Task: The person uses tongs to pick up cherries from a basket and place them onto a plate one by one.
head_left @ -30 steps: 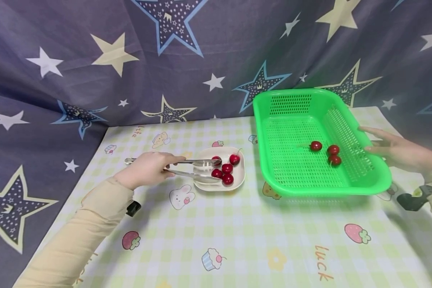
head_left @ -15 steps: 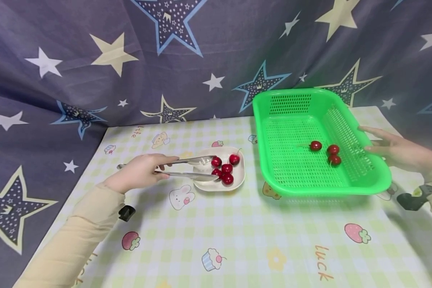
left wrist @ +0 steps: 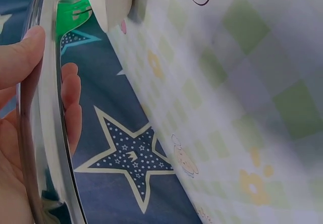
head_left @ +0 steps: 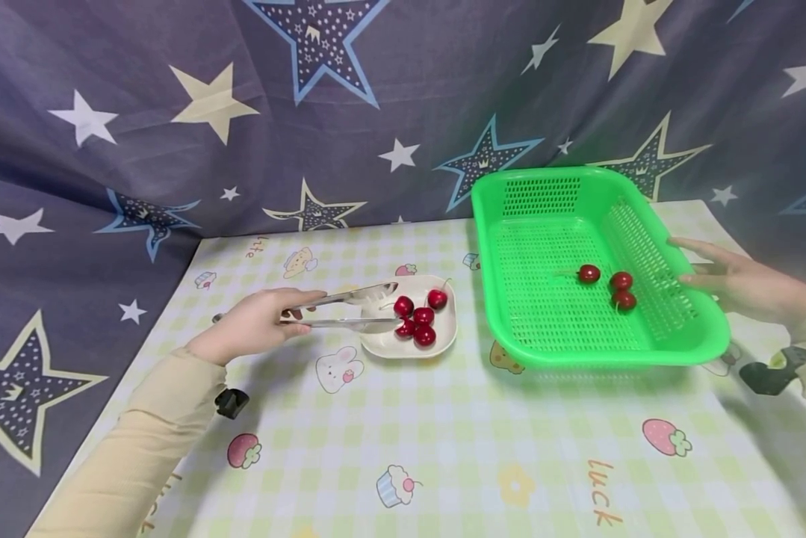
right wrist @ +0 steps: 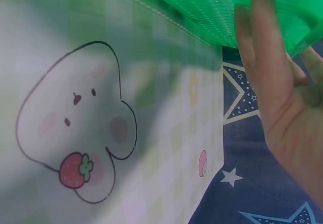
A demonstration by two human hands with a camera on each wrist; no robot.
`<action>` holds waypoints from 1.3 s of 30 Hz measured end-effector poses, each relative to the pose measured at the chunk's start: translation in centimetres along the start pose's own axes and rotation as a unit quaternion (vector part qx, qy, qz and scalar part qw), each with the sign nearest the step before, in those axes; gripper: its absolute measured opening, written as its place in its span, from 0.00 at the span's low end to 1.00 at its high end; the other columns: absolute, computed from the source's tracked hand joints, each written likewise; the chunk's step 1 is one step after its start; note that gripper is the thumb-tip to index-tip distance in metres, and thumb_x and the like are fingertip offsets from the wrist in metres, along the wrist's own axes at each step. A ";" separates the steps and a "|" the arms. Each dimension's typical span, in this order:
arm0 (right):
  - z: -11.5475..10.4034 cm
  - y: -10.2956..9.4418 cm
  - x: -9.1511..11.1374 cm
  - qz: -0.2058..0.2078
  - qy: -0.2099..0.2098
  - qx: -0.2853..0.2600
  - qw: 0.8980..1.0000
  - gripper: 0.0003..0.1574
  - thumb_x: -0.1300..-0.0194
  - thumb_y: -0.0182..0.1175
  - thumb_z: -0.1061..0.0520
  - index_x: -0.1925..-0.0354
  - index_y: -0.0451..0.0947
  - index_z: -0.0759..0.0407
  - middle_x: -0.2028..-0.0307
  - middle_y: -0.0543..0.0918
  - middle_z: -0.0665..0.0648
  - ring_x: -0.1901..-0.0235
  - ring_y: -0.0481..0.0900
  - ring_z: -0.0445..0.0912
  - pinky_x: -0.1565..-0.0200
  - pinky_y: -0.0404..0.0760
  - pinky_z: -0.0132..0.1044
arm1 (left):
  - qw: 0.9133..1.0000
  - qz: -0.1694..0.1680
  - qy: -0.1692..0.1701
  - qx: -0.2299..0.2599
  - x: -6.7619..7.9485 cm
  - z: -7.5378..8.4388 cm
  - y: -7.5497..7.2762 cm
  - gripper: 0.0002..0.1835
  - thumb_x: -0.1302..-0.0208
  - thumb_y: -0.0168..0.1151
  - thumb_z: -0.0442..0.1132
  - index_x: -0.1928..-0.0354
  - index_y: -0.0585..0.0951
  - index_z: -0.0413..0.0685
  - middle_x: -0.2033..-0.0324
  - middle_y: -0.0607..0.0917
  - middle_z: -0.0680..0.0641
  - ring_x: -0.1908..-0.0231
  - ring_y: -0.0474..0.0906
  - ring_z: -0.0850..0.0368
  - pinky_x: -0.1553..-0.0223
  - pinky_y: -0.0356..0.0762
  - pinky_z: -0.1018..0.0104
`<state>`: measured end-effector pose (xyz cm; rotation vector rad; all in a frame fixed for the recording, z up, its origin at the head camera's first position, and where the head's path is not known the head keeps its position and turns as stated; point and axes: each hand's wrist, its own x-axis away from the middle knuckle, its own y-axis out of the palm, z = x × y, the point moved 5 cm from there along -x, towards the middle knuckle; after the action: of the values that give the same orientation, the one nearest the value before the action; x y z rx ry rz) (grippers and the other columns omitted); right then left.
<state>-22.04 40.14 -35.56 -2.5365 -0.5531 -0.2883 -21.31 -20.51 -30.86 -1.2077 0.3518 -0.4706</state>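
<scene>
My left hand (head_left: 255, 323) grips a pair of metal tongs (head_left: 343, 297), thumb on one arm and fingers on the other, as the left wrist view also shows. The tong arms are spread, with nothing between them but the near edge of a white dish (head_left: 391, 350) below. In that dish lie several red cherries (head_left: 425, 336); the lower tong tip is beside or touching one of them. Against the right rim of a green plastic basket (head_left: 515, 314) rests my right hand (head_left: 745, 284), its fingers extended. Three cherries (head_left: 589, 274) lie on the basket floor, one with its stem visible.
A checked tablecloth (head_left: 349, 448) with printed cartoons covers the table. Behind it hangs a dark curtain (head_left: 349, 149) with stars, close to the basket's back edge. Black wrist devices (head_left: 231, 403) sit under both forearms.
My left hand has drawn back to the left, and the tongs have spread wider with their tips pulling off the cherries. The right hand and basket stay where they were.
</scene>
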 end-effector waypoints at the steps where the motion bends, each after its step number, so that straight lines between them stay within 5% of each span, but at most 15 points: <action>1: 0.0 0.0 0.0 0.000 0.000 0.001 1.000 0.47 0.25 0.44 0.56 0.27 0.24 0.36 0.30 0.27 0.75 0.36 0.40 0.77 0.48 0.54 0.76 | 1.000 0.001 -0.001 0.002 0.0 -0.1 0.0 0.29 0.42 0.67 0.36 0.37 0.74 0.51 0.54 0.84 0.47 0.65 0.78 0.60 0.63 0.76 0.62; 19: -0.1 0.2 0.2 -0.002 0.004 0.001 1.000 0.47 0.26 0.44 0.56 0.27 0.24 0.36 0.31 0.27 0.76 0.36 0.38 0.78 0.49 0.50 0.78 | 0.999 0.021 -0.005 0.043 0.0 0.3 -1.1 0.28 0.39 0.63 0.33 0.35 0.71 0.46 0.49 0.82 0.41 0.57 0.80 0.52 0.56 0.78 0.55; 26: -0.3 0.4 0.2 -0.001 0.007 0.001 1.000 0.47 0.25 0.44 0.55 0.27 0.23 0.36 0.30 0.27 0.76 0.35 0.39 0.78 0.47 0.53 0.76 | 0.999 0.023 -0.007 0.048 -0.7 1.0 -1.4 0.28 0.38 0.62 0.35 0.35 0.71 0.47 0.42 0.78 0.42 0.54 0.78 0.51 0.56 0.74 0.56; 39: -0.3 0.2 0.1 0.003 0.004 0.018 1.000 0.46 0.25 0.43 0.54 0.27 0.23 0.36 0.30 0.29 0.75 0.35 0.42 0.76 0.46 0.57 0.74 | 0.998 0.020 0.007 0.062 -2.9 3.7 -2.2 0.28 0.36 0.61 0.36 0.34 0.69 0.46 0.45 0.80 0.42 0.55 0.77 0.51 0.57 0.73 0.57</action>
<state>-21.91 39.90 -35.36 -2.5015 -0.5424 -0.2837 -22.29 -16.57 -27.50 -1.0755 0.3532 -0.4593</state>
